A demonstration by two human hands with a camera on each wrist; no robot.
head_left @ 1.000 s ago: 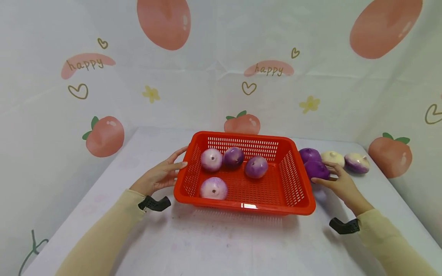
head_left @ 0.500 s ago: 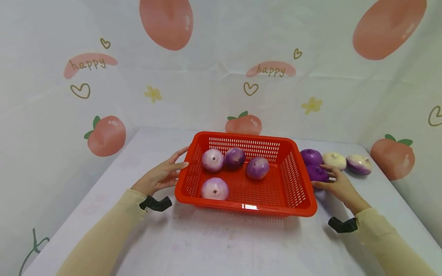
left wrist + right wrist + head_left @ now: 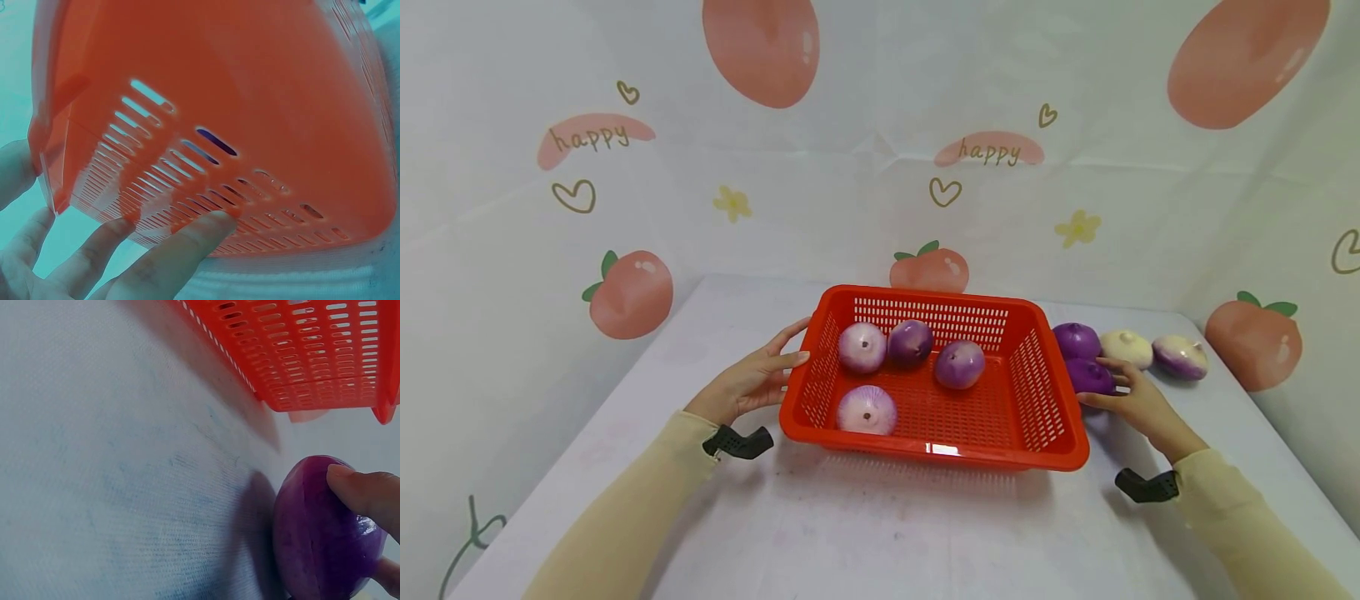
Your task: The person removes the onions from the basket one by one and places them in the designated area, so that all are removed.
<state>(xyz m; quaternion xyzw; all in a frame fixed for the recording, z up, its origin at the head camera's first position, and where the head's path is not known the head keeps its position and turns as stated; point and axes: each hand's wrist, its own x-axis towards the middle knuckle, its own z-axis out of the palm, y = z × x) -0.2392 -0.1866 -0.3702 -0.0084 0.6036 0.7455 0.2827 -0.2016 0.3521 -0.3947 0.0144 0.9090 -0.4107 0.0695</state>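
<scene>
A red slotted plastic basket (image 3: 940, 457) stands in the middle of the table, with several purple-and-white onions (image 3: 865, 410) inside. My left hand (image 3: 752, 379) touches the basket's left side; in the left wrist view its nearly straight fingers (image 3: 150, 269) rest against the outer wall and rim. To the right of the basket, my right hand (image 3: 1138, 408) holds a deep purple onion (image 3: 1088, 377) between thumb and fingers. The right wrist view shows this purple onion (image 3: 312, 531) beside its shadow, close to the basket (image 3: 306, 362). Whether it touches the table cannot be told.
Behind the held onion, another purple onion (image 3: 1077, 340), a pale onion (image 3: 1126, 348) and a white-and-purple onion (image 3: 1180, 358) lie along the table's back right. A printed cloth backdrop (image 3: 850, 200) rises behind and beside the white table (image 3: 850, 542).
The purple onion in my right hand has turned and shifted slightly nearer the table. My left hand and the basket keep their places; the head view has shifted slightly.
</scene>
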